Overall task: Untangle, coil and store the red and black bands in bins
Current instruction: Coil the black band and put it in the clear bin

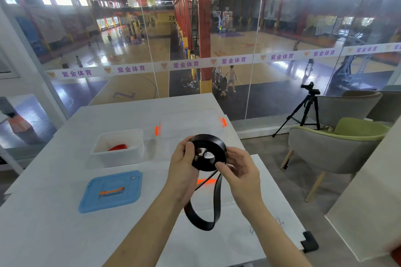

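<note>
Left hand [181,165] grips the coiled black band [213,142], fingers curled round its rim, probably so the turns hold tight. Right hand [240,167], at the coil's 4 o'clock, pinches the band, likely to feed in the slack tail [202,223] hanging at 6. The red band [118,147] lies in the white bin [117,158] at 10 o'clock, and the clear bin [191,123] at 12 o'clock presumably awaits the black one.

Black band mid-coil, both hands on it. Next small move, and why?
Probably wind one more wrap: the left hand grips the flat black band's coil, the right hand pinches its outer turn, and a long loose loop hangs below, uncoiled.
</note>
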